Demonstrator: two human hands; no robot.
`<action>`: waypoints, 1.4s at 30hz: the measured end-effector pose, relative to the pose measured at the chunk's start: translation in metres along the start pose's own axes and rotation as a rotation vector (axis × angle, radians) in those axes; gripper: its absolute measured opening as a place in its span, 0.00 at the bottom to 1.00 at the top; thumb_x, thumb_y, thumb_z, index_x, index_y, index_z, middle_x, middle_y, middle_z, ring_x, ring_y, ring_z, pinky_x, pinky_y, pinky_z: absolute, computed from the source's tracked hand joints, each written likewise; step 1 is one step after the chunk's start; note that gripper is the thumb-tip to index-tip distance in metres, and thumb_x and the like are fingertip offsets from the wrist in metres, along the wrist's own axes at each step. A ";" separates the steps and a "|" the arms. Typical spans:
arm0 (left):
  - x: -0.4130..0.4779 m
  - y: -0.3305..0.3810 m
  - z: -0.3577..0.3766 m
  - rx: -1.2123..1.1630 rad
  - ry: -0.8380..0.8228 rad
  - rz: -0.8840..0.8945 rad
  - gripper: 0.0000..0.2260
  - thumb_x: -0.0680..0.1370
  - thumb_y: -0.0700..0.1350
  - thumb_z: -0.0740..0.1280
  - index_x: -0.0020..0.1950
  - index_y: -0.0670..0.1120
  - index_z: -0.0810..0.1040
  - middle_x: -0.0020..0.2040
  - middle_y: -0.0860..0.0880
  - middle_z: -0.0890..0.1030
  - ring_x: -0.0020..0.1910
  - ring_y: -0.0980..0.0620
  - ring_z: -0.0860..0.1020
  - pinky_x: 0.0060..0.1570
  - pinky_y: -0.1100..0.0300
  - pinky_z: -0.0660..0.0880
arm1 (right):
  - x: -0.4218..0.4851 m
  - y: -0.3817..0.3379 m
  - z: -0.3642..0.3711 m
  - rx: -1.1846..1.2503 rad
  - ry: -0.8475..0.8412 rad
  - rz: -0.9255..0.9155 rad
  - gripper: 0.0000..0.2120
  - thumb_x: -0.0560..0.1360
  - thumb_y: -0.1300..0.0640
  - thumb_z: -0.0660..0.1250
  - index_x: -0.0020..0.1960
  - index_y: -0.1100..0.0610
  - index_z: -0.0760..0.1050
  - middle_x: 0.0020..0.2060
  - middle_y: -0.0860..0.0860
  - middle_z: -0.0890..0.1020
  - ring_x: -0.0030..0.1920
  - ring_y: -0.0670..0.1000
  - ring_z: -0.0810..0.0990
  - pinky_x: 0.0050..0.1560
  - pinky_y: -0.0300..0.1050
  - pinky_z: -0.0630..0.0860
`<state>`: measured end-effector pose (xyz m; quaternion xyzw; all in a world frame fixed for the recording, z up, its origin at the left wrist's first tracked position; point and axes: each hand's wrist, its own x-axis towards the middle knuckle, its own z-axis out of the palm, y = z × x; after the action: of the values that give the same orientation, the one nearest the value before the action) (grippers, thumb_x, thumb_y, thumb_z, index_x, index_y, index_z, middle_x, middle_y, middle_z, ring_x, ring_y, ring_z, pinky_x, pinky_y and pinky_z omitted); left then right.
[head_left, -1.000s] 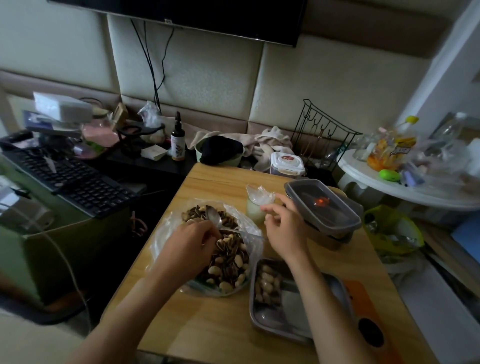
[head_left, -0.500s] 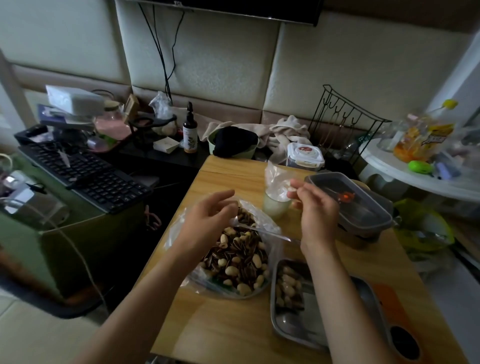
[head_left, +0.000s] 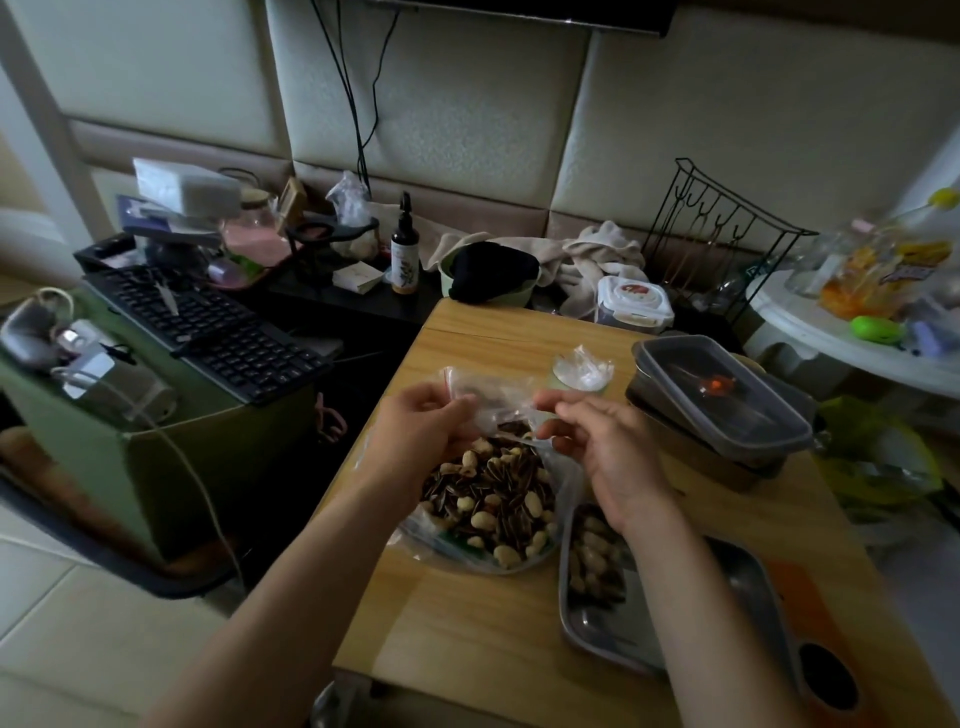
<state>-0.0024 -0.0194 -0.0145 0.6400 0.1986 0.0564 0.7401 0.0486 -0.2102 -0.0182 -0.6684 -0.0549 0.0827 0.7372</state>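
My left hand (head_left: 422, 432) and right hand (head_left: 609, 458) pinch the rim of the clear plastic bag of nuts and seeds (head_left: 491, 501), seemingly to spread it.

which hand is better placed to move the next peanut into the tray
Right, probably: the right hand hangs next to the tray, while the left hand is across the bag from it. Both pinch the bag's rim.

— Your bag (head_left: 493, 402) is clear; the seeds (head_left: 493, 488) inside are striped black and cream.
— And your peanuts (head_left: 532, 503) are pale tan, the table (head_left: 467, 623) honey wood-grain, the tray (head_left: 748, 577) dull silver.
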 end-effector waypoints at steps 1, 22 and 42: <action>0.001 -0.001 -0.003 0.056 0.040 0.032 0.12 0.78 0.44 0.74 0.53 0.36 0.81 0.44 0.39 0.86 0.40 0.46 0.84 0.47 0.50 0.83 | -0.001 0.001 0.003 -0.017 0.005 -0.005 0.11 0.80 0.67 0.64 0.51 0.61 0.85 0.51 0.55 0.88 0.42 0.52 0.84 0.50 0.47 0.78; -0.013 -0.005 -0.013 0.448 -0.043 0.195 0.12 0.70 0.50 0.81 0.43 0.44 0.83 0.36 0.46 0.82 0.36 0.48 0.81 0.45 0.41 0.82 | -0.009 0.014 0.041 -0.405 -0.196 -0.280 0.05 0.81 0.56 0.69 0.50 0.52 0.83 0.45 0.50 0.86 0.46 0.49 0.84 0.49 0.54 0.83; -0.025 0.004 -0.020 0.419 -0.068 0.234 0.06 0.74 0.46 0.77 0.45 0.46 0.84 0.37 0.47 0.85 0.39 0.47 0.86 0.46 0.45 0.84 | -0.006 0.014 0.042 -0.394 -0.176 -0.205 0.04 0.78 0.54 0.74 0.49 0.54 0.83 0.43 0.51 0.87 0.47 0.50 0.86 0.50 0.51 0.84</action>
<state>-0.0323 -0.0089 -0.0068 0.7996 0.1054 0.0775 0.5861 0.0337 -0.1689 -0.0279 -0.7807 -0.2014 0.0529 0.5892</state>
